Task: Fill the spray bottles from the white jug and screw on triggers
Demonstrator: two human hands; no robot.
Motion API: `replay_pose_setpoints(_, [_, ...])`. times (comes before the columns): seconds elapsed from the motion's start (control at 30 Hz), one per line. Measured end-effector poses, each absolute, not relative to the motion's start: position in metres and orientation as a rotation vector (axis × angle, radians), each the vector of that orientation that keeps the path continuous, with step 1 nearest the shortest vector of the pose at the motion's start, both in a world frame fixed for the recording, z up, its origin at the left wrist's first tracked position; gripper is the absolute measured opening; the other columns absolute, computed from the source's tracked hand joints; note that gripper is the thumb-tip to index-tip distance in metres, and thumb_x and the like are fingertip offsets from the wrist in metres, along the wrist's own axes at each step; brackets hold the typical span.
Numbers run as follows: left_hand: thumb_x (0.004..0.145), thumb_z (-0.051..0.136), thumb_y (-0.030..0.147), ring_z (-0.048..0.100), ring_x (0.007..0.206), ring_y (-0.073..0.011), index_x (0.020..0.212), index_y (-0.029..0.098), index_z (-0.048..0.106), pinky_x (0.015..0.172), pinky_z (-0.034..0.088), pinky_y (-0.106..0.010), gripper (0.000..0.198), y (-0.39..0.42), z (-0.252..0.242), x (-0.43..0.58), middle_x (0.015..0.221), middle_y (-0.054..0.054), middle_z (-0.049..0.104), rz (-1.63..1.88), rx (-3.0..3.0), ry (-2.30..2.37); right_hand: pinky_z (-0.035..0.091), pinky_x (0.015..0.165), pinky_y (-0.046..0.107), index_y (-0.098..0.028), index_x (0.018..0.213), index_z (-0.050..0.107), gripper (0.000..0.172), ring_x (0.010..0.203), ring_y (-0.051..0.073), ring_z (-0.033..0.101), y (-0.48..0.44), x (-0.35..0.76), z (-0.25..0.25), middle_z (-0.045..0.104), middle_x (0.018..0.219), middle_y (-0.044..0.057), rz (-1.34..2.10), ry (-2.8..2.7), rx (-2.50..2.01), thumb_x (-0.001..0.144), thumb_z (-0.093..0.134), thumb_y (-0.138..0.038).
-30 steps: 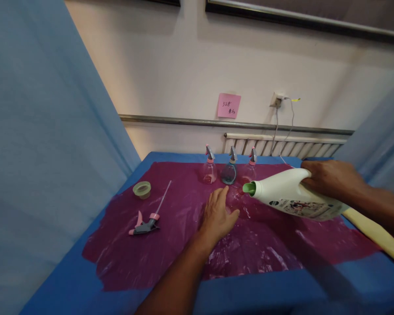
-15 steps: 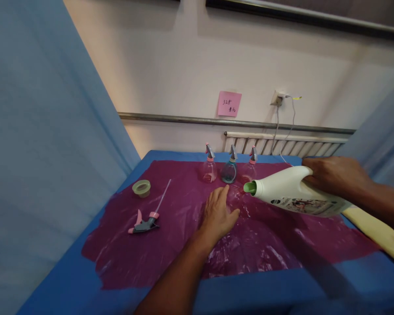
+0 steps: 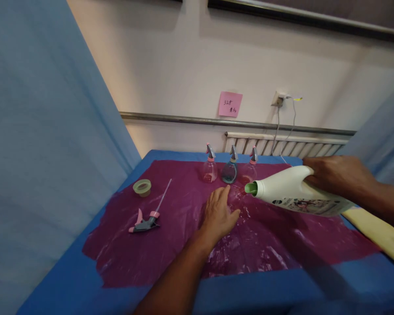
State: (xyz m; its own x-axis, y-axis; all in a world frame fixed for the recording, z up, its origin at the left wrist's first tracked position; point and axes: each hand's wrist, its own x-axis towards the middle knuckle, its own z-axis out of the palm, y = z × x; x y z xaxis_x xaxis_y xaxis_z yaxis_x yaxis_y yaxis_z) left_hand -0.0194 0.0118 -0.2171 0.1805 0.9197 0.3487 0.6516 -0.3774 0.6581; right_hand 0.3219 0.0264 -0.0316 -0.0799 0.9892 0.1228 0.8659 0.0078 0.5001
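Observation:
My left hand (image 3: 217, 214) is curved against the side of a clear bottle (image 3: 235, 195), its thumb and fingers around the near side. The bottle has no spray head and is hard to make out against the purple sheet. In my right hand (image 3: 331, 175) is the handle of a large white jug (image 3: 292, 190), tilted left with its green spout at the bottle's mouth. Behind them stand a pink spray bottle (image 3: 209, 169), a blue spray bottle (image 3: 229, 170) and another pink spray bottle (image 3: 249, 169). A loose grey and pink spray head (image 3: 146, 224) lies on the left.
A shiny purple sheet (image 3: 177, 258) covers much of the blue table (image 3: 230, 297). A small pale green container (image 3: 142, 188) sits at the left, and a yellow cloth (image 3: 377, 229) at the right edge. Blue curtains (image 3: 52, 131) hang at both sides. White cables (image 3: 293, 118) run down the wall.
The view has shifted very slightly. Both hands, the jug and the bottle keep nearly the same positions.

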Motion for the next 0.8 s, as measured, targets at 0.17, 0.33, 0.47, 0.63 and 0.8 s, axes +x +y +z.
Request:
replay_pose_setpoints(0.17, [0.089,0.082,0.028,0.056,0.153,-0.0345,0.168,0.025,0.050,0.133,0.045,-0.054,0.085,0.012,-0.217,-0.019,0.163,-0.012,0.060,1.009,2.103,1.485,0.031,0.062,0.037,-0.028,0.101,0.067,0.018,0.096,0.035,0.082,0.026,0.323,-0.032,0.086,0.103,0.009,0.700,2.026,1.924,0.099,0.052,-0.037])
replay_pose_setpoints(0.33, [0.089,0.083,0.027,0.055,0.153,-0.0344,0.168,0.023,0.050,0.134,0.044,-0.054,0.086,0.011,-0.216,-0.019,0.164,-0.013,0.059,1.000,2.115,1.485,0.030,0.062,0.037,-0.028,0.099,0.067,0.017,0.095,0.035,0.082,0.026,0.322,-0.031,0.086,0.102,0.009,0.720,2.027,1.896,0.100,0.052,-0.036])
replay_pose_setpoints(0.47, [0.089,0.083,0.027,0.055,0.153,-0.0346,0.168,0.021,0.049,0.134,0.044,-0.055,0.086,0.012,-0.216,-0.019,0.164,-0.014,0.059,0.997,2.118,1.482,0.029,0.062,0.036,-0.028,0.099,0.067,0.015,0.093,0.034,0.082,0.024,0.319,-0.027,0.085,0.101,0.008,0.725,2.031,1.878,0.100,0.053,-0.035])
replay_pose_setpoints(0.63, [0.088,0.083,0.026,0.056,0.153,-0.0343,0.168,0.022,0.050,0.134,0.044,-0.054,0.086,0.013,-0.217,-0.019,0.163,-0.014,0.059,0.999,2.130,1.481,0.030,0.062,0.036,-0.027,0.098,0.068,0.014,0.089,0.032,0.080,0.022,0.314,-0.023,0.085,0.101,0.008,0.687,2.024,1.900,0.100,0.055,-0.033])
replay_pose_setpoints(0.8, [0.089,0.083,0.027,0.055,0.154,-0.0345,0.168,0.022,0.050,0.135,0.044,-0.054,0.086,0.011,-0.216,-0.019,0.164,-0.014,0.059,0.998,2.122,1.476,0.028,0.063,0.037,-0.026,0.098,0.066,0.014,0.089,0.033,0.081,0.022,0.314,-0.023,0.085,0.100,0.009,0.705,2.015,1.873,0.101,0.055,-0.033])
